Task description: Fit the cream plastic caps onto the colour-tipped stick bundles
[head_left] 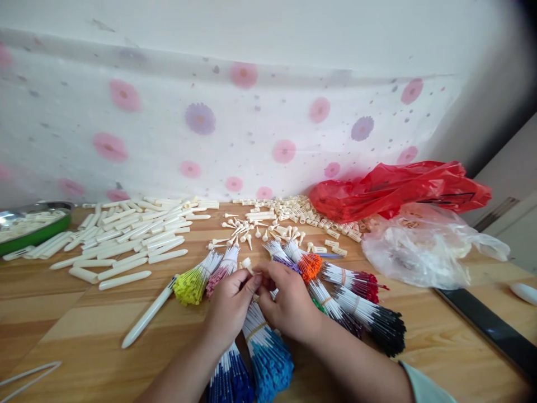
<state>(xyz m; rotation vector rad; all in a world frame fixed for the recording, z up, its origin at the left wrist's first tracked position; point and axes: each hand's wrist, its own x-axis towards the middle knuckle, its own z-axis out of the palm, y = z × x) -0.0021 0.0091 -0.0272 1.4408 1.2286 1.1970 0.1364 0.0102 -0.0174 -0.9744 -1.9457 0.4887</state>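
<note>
My left hand [232,305] and my right hand [289,302] meet over the middle of the table, thumbs and fingertips pinched together. A small cream plastic piece [246,263] shows at the left fingertips; what the right fingers pinch is hidden. Beneath the hands lie banded bundles of pen refills, one light blue [271,358] and one dark blue [230,378]. Beside the left hand are yellow [191,282] and pink refill bundles [222,267]. Orange [308,263], dark red [356,281] and black bundles [373,319] lie by the right hand. A white pen [149,314] rests to the left.
Many cream pen barrels [134,232] are heaped at the left, near a green-sided bowl [37,232]. Small cream parts [251,226] and slotted pieces [293,210] spread along the back. Red [398,190] and clear plastic bags [419,246] and a black flat device [486,330] occupy the right.
</note>
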